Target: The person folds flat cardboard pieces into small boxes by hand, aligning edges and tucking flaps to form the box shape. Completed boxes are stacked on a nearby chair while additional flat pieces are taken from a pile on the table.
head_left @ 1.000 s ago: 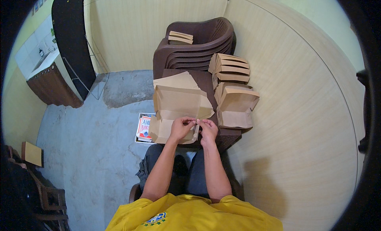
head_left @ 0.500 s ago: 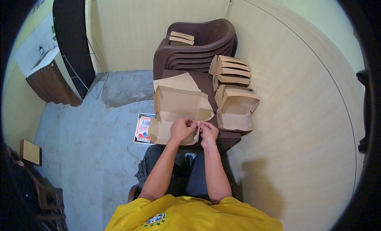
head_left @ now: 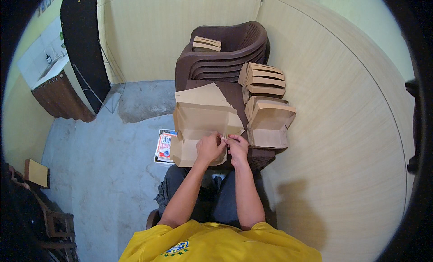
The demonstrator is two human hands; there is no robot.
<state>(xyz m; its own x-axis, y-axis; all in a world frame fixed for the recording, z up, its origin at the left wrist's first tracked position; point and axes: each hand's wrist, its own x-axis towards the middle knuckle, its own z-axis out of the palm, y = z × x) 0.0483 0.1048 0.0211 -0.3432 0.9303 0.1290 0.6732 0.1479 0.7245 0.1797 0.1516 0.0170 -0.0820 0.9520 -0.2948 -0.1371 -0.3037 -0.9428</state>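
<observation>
In front of me lies a brown cardboard box [head_left: 198, 118], its lid raised at the back and its left side wall folded up. My left hand [head_left: 209, 148] is closed at the box's right side, thumb and fingertips pinching the flap there. Close against it, my right hand [head_left: 238, 149] pinches the same flap from the right, so the fingertips nearly meet. My fingers partly hide the flap and the corner behind it. Flat cardboard sheets [head_left: 203, 93] stick out behind the lid.
On the right stand an open folded box [head_left: 269, 133] and a nested stack of boxes [head_left: 266, 79]. Stacked brown plastic chairs [head_left: 221, 59] rise at the back, with more cardboard pieces [head_left: 207, 42] on top. A white crate [head_left: 163, 163] with printed packets sits at left on the floor.
Both hands stay at the box's right side. The left hand has turned slightly and shifted a little right, and the fingertips of both hands have changed their pinch on the flap.
</observation>
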